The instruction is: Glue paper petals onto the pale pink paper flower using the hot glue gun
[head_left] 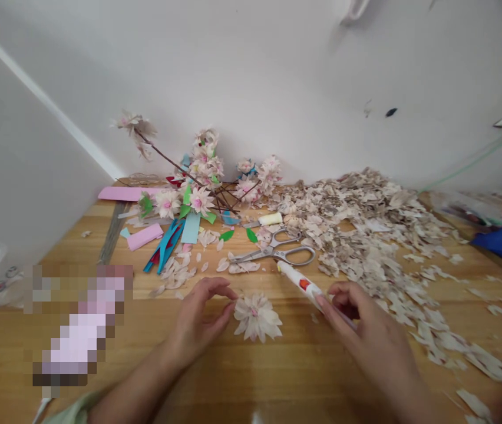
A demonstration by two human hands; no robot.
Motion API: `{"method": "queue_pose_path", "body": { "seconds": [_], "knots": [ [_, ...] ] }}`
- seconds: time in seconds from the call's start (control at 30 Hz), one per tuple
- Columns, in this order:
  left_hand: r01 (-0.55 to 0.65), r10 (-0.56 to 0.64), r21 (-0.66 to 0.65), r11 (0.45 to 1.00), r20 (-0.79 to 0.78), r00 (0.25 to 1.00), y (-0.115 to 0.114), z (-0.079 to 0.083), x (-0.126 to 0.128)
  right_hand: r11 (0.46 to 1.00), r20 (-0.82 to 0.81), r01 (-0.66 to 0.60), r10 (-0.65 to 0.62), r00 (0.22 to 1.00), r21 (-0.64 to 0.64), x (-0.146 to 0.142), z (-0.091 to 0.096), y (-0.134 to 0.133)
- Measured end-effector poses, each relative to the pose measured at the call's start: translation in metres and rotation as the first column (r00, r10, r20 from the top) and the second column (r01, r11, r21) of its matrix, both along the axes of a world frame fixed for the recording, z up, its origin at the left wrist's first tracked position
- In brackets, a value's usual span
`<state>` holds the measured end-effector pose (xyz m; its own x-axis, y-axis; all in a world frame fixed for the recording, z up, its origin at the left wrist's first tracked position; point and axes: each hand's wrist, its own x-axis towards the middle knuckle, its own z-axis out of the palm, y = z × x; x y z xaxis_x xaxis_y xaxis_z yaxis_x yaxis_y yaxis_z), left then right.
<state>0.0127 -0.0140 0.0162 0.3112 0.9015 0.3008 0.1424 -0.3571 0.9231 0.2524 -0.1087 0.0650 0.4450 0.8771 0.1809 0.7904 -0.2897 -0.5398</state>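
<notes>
A handmade flower (257, 318) with cream petals and a pink centre is low over the wooden table. My left hand (204, 309) has thumb and forefinger curled together at its left edge, closed on a petal there. In my right hand (357, 321) is a white glue tube (297, 280) with a red mark, its nozzle pointing up and left. Metal scissors (275, 250) lie just beyond the nozzle. Loose pale petals (178, 274) are scattered behind my left hand.
Finished flowers on brown twigs (202, 176) stand by the wall. A large heap of dry petals (366, 218) spreads along the right. Blue and red folded strips (165, 246), pink paper (145, 235) and a yellowish thread spool (271, 219) lie at the back. A pixelated object (83, 330) sits left.
</notes>
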Motion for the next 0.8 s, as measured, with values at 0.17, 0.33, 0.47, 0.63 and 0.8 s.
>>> {"method": "queue_pose_path", "body": {
  "seconds": [0.17, 0.33, 0.47, 0.63, 0.8],
  "knots": [
    [0.031, 0.0, 0.296, 0.955, -0.106, 0.994, 0.004, -0.006, 0.0, 0.996, -0.286, 0.017, 0.01, 0.958, 0.089, 0.036, -0.012, 0.014],
    [0.037, 0.025, 0.361, 0.932, -0.165, 0.986, 0.005, -0.005, 0.0, 0.981, -0.49, 0.088, 0.009, 0.872, 0.174, 0.067, -0.015, 0.032],
    [0.027, 0.035, 0.348, 0.937, -0.171, 0.985, 0.005, -0.006, 0.0, 0.973, -0.578, 0.1, 0.039, 0.815, 0.207, 0.077, -0.019, 0.042],
    [0.038, 0.026, 0.358, 0.933, -0.173, 0.985, 0.006, -0.008, 0.0, 0.966, -0.607, 0.132, 0.032, 0.794, 0.223, 0.073, -0.031, 0.033],
    [0.048, 0.02, 0.378, 0.925, -0.174, 0.985, 0.005, -0.005, -0.001, 0.982, -0.518, 0.04, 0.063, 0.853, 0.185, 0.069, -0.029, 0.015]
  ]
}}
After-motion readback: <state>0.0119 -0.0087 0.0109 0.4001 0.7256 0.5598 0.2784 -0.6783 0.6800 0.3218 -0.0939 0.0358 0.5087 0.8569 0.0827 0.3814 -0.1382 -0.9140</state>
